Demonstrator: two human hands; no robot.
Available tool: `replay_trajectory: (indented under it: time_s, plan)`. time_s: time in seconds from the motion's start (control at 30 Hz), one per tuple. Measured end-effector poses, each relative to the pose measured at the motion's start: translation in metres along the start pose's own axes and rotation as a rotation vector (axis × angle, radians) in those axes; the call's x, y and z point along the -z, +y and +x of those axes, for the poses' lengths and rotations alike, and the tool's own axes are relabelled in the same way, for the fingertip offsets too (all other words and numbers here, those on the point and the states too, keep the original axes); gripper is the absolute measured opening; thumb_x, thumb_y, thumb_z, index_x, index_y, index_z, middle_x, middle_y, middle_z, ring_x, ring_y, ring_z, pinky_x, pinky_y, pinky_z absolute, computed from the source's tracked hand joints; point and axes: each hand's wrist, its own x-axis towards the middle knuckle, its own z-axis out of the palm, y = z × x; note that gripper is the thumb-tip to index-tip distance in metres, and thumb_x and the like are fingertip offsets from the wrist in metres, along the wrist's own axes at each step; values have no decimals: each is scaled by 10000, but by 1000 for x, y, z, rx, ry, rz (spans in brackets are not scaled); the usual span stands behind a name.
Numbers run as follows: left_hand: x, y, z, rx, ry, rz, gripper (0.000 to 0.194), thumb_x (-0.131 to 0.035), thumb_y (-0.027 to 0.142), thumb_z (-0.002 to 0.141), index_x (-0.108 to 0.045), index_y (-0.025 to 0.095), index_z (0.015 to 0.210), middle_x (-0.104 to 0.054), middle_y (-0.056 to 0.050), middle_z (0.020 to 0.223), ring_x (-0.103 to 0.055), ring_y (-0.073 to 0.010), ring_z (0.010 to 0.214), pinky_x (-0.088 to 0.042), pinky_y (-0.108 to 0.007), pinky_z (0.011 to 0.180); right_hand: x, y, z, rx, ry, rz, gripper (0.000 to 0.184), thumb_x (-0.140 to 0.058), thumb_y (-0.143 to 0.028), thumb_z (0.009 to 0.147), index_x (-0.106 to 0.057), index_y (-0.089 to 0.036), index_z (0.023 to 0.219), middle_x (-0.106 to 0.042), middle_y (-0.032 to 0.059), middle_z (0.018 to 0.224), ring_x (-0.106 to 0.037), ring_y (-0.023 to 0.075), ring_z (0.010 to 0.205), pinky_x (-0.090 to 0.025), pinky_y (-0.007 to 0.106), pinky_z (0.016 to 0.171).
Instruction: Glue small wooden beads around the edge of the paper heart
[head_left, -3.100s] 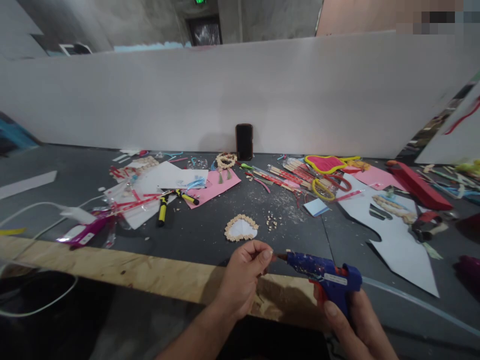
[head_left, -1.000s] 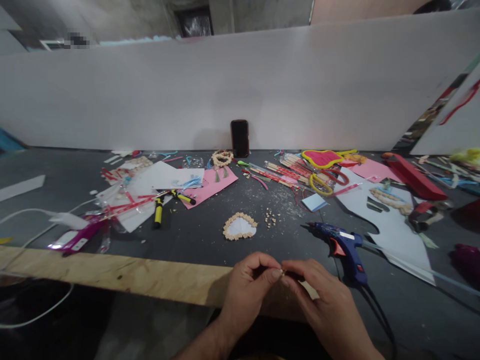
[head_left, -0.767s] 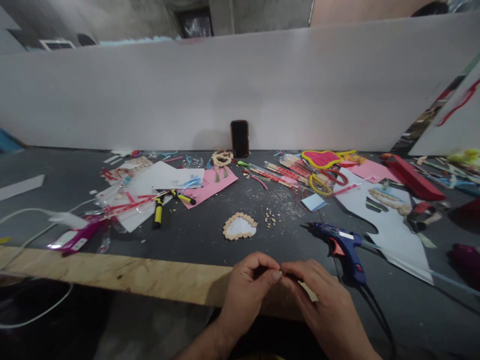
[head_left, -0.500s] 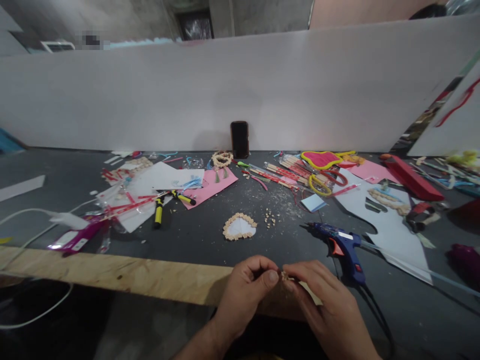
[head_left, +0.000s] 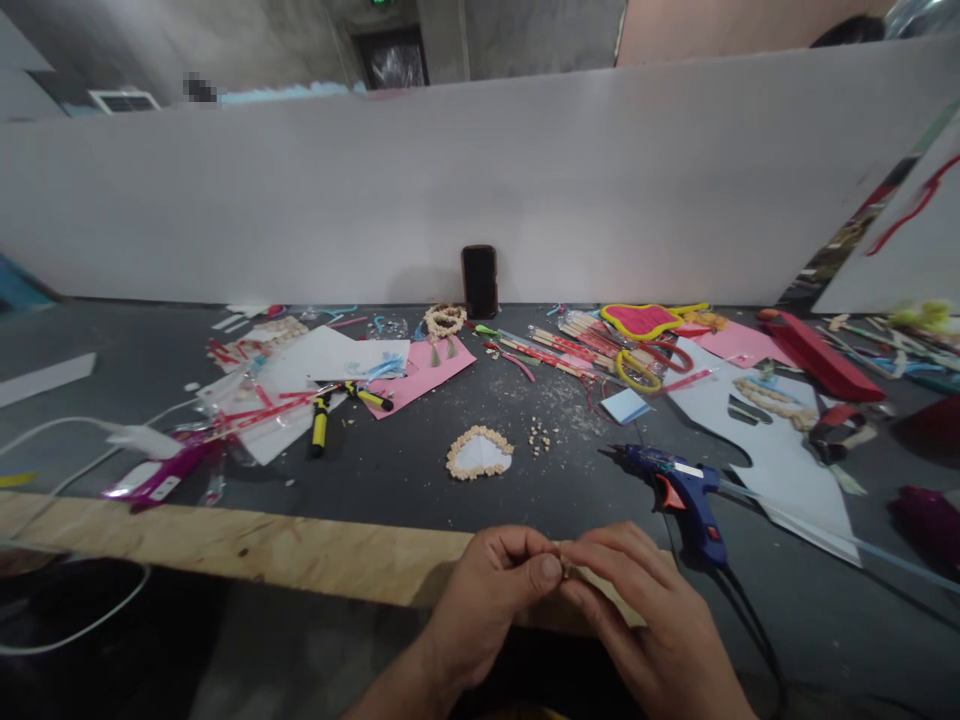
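My left hand [head_left: 491, 595] and my right hand [head_left: 649, 615] meet at the near edge of the table, fingertips pinched together on a tiny pale piece [head_left: 564, 570] that I can barely make out. Both hands are closed in a pinch. A white paper heart edged with small beige pieces [head_left: 480, 453] lies on the dark tabletop just beyond them. A small heap of loose beige pieces [head_left: 537, 436] sits to its right. The blue glue gun [head_left: 679, 488] lies on the table to the right of my hands, its nozzle pointing left.
A wooden strip [head_left: 225, 540] runs along the table's near edge. Yellow-handled pliers [head_left: 322, 418], pink paper [head_left: 424, 370], white sheets [head_left: 780, 465], sticks and scissors [head_left: 645, 370] clutter the back. A black phone [head_left: 478, 281] leans against the white partition. A white cable [head_left: 67, 440] lies at left.
Three seconds ago my right hand held the glue gun near my left fingertips. The gun now lies on the table, and both hands pinch the small piece, slightly lower than before.
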Motion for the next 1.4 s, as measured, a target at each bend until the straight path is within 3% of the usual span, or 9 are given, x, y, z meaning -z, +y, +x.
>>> replay_trajectory:
  time_s: [0.1,0.27,0.5,0.97,1.4]
  plan:
    - [-1,0,-1,12,7,-17,275,-814,328,632,-648,110,653,-627,-9,630,-535,-79,569,-409,-198,595,0,-1,-1,-25,19,-7,239,-574,-259,829,-587,-222,1065,-690,24,828,-654,141,737,-535,233,646]
    - [-1,-2,-2,6,4,-22,255,-817,322,627,-668,119,671,-657,-24,663,-563,-104,602,-444,-236,644,1,-2,2,-25,-14,23,132,-541,-219,836,-625,-239,935,-696,8,798,-654,132,721,-526,221,631]
    - [1,-2,-2,-33,-17,23,186,-782,291,684,-695,129,719,-679,-28,705,-575,-102,641,-433,-218,667,2,0,-1,-13,8,45,174,-546,-194,838,-624,-249,984,-694,5,815,-649,129,741,-526,221,654]
    - [0,-5,-1,-26,-9,6,253,-812,320,638,-665,115,656,-644,-12,635,-539,-84,580,-407,-208,614,0,-2,-1,19,18,42,145,-543,-183,842,-624,-230,952,-692,11,803,-643,128,728,-520,223,659]
    - [7,-3,-2,-1,-30,-10,261,-803,307,660,-668,125,788,-665,-24,720,-590,-102,641,-442,-225,654,-1,1,-5,-7,24,66,181,-567,-190,839,-619,-237,1005,-671,4,846,-627,108,783,-510,186,669]
